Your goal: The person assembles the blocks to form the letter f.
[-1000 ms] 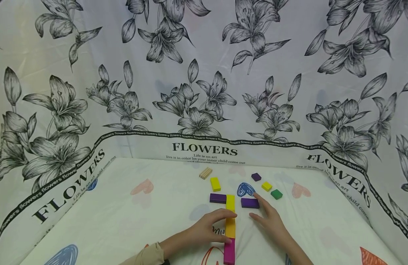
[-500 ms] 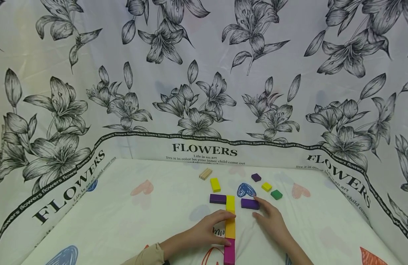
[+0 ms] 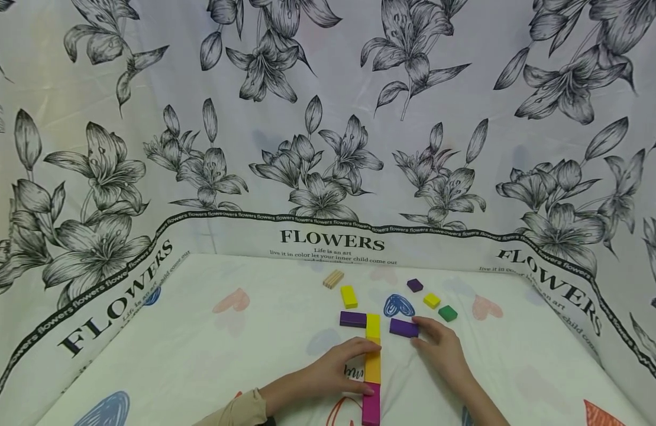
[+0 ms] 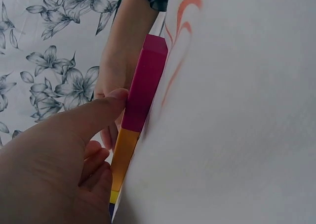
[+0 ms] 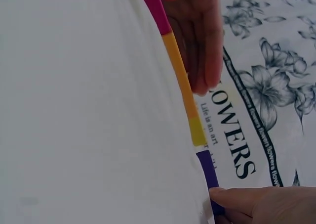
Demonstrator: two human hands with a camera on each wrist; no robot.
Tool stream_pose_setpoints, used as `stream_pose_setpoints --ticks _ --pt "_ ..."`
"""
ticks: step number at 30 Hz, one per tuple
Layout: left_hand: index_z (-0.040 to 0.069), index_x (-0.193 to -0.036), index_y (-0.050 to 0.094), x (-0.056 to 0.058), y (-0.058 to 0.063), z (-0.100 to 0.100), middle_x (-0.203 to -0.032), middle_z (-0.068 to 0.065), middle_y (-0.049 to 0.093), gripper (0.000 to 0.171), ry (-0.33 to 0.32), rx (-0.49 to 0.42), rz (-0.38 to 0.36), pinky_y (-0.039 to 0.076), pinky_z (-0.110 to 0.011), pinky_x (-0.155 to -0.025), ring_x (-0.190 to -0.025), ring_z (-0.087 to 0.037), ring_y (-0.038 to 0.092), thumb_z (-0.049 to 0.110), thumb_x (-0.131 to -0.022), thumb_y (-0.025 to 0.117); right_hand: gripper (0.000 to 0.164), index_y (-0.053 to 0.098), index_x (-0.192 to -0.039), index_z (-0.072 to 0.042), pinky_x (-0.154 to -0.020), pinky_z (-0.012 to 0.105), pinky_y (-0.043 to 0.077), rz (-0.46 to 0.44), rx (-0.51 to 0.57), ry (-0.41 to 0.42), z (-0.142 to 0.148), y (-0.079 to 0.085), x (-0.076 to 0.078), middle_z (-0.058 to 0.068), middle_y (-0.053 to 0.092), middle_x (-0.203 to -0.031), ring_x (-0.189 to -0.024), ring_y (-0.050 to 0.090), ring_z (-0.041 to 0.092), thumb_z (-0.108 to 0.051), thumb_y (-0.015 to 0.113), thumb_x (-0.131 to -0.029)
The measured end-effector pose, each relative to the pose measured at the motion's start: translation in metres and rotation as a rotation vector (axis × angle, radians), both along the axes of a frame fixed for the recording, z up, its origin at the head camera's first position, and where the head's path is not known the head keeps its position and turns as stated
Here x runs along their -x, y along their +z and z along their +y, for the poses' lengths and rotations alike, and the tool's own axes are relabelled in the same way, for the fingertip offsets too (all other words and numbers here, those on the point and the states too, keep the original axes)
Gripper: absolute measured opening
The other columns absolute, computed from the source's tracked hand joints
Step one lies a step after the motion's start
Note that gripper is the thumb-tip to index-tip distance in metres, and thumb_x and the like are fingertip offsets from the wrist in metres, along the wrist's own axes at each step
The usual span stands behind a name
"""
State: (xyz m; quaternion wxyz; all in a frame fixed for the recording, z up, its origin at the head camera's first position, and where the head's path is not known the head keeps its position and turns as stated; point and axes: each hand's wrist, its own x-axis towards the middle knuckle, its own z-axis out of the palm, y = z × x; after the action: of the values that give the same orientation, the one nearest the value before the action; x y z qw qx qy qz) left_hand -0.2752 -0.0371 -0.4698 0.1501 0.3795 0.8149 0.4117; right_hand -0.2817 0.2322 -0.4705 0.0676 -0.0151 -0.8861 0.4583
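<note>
Several coloured blocks form a straight row in the head view: yellow block (image 3: pixel 372 325), orange block (image 3: pixel 372 370) and magenta block (image 3: pixel 371 409). My left hand (image 3: pixel 330 370) rests at this row, index fingertip on the orange block and thumb at the magenta one. A purple block (image 3: pixel 353 319) touches the row's far end on its left. Apart from the row, to its right, lies another purple block (image 3: pixel 404 328). My right hand (image 3: pixel 446 350) pinches its right end between thumb and index finger. In the right wrist view the thumb presses against this purple block (image 5: pixel 210 172).
Farther back lie a bundle of wooden sticks (image 3: pixel 333 279) and a loose yellow block (image 3: pixel 349 297). At the back right are a small purple block (image 3: pixel 415 285), a small yellow block (image 3: pixel 432 300) and a green block (image 3: pixel 448 313). A flowered curtain (image 3: pixel 328 148) stands behind the white cloth (image 3: pixel 200 343).
My right thumb and index finger have come together onto the right-hand purple block, which has turned slightly. The left hand stays at the row. The head view has shifted a little.
</note>
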Motion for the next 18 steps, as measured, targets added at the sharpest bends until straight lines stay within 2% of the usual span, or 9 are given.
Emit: stream_pose_setpoints --ticks 6,14,18 --pt "0.029 -0.143 0.046 0.001 0.0 0.001 -0.145 0.014 0.048 0.065 -0.011 -0.01 0.001 0.037 -0.033 -0.116 -0.136 -0.008 0.043 0.038 -0.085 0.074 0.041 0.065 -0.127 -0.013 -0.11 0.048 0.041 -0.016 -0.03 0.006 0.0 0.002 0.008 0.011 0.064 -0.132 -0.132 0.052 0.034 -0.005 0.071 -0.086" --pt "0.029 -0.142 0.047 0.002 -0.002 0.0 -0.145 0.013 0.048 0.064 -0.007 -0.016 -0.005 0.037 -0.032 -0.117 -0.136 -0.008 0.043 0.037 -0.085 0.074 0.037 0.07 -0.118 -0.014 -0.108 0.049 0.044 0.012 -0.062 0.053 0.007 0.002 0.016 0.01 0.068 -0.125 -0.126 0.057 0.033 -0.006 0.075 -0.083" --pt "0.029 -0.142 0.047 0.002 -0.001 -0.001 -0.145 0.013 0.048 0.064 -0.011 -0.013 -0.011 0.036 -0.032 -0.117 -0.136 -0.008 0.043 0.037 -0.085 0.074 0.036 0.07 -0.118 -0.015 -0.107 0.046 0.046 0.015 -0.044 0.071 0.008 0.003 0.018 0.009 0.069 -0.125 -0.124 0.059 0.031 -0.008 0.075 -0.084"
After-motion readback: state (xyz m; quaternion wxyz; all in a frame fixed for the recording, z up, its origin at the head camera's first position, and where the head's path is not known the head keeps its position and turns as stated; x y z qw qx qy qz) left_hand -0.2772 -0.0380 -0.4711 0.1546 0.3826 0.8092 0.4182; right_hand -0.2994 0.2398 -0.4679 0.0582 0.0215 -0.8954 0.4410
